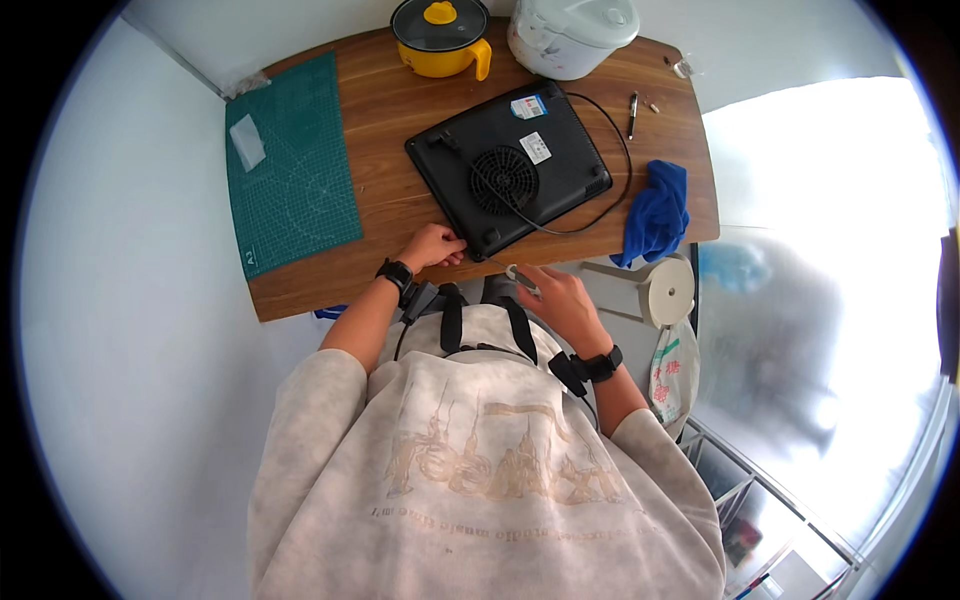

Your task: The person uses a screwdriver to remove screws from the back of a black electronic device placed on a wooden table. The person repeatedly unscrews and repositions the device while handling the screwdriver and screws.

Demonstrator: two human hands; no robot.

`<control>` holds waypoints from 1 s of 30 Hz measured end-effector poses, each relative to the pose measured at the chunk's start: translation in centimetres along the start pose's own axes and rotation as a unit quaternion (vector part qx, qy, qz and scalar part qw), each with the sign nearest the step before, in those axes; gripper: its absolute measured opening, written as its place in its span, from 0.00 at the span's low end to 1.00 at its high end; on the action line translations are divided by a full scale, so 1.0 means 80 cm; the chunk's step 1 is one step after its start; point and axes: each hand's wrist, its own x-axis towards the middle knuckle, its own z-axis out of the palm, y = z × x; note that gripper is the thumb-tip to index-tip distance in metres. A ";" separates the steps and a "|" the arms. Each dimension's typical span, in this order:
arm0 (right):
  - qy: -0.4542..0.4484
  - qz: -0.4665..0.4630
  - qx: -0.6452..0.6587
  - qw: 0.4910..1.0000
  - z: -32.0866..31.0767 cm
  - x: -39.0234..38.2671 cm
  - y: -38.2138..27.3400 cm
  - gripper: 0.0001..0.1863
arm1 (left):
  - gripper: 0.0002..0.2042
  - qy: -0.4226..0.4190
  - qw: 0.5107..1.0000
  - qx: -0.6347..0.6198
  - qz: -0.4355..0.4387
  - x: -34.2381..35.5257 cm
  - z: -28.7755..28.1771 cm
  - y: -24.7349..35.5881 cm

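The right hand (567, 303) partly hides a tool (519, 277), and the top edge crops the white pot (560, 48).

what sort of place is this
Probably a small work corner, perhaps in a home: a wooden desk against the wall holds a green cutting mat, a yellow pot and a black appliance with its fan vent facing up.

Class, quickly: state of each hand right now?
Left hand: partly curled at a corner of the black rectangular appliance; grip unclear.
Right hand: holding a slim, pale-handled tool.
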 end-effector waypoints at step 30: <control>0.122 0.324 0.490 0.800 0.046 0.072 0.164 0.40 | 0.29 0.244 0.896 0.298 0.223 0.078 -0.151 0.089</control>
